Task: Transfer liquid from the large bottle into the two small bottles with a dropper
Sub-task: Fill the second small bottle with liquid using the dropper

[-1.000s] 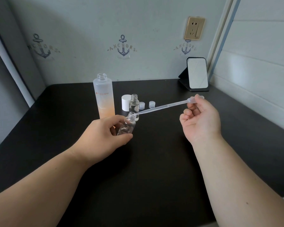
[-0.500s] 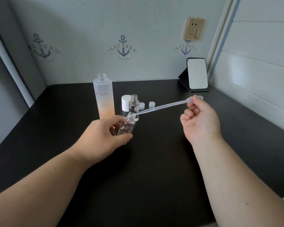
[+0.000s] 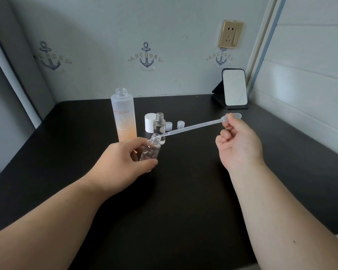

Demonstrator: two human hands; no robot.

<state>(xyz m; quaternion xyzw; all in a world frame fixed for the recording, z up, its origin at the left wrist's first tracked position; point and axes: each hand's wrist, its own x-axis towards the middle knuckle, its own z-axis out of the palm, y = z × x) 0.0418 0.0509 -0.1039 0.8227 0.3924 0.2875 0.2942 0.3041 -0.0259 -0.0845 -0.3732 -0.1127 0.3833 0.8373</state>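
My left hand [image 3: 121,164] grips a small clear bottle [image 3: 151,149], tilted with its open mouth toward the right. My right hand [image 3: 236,141] pinches the bulb of a clear plastic dropper [image 3: 193,126]. The dropper's thin tip lies at the mouth of the held bottle. Behind it stands a second small clear bottle [image 3: 159,123], upright and uncapped. The large frosted bottle [image 3: 123,117] stands uncapped to the left, with orange-tinted liquid in its lower part.
A white cap [image 3: 149,122] and two small ribbed caps [image 3: 169,126] [image 3: 180,124] sit behind the bottles on the black table [image 3: 183,201]. A small standing mirror [image 3: 234,89] is at the back right, near the wall corner.
Almost nothing has moved. The dropper tip stays at the mouth of the small bottle and both hands keep their hold.
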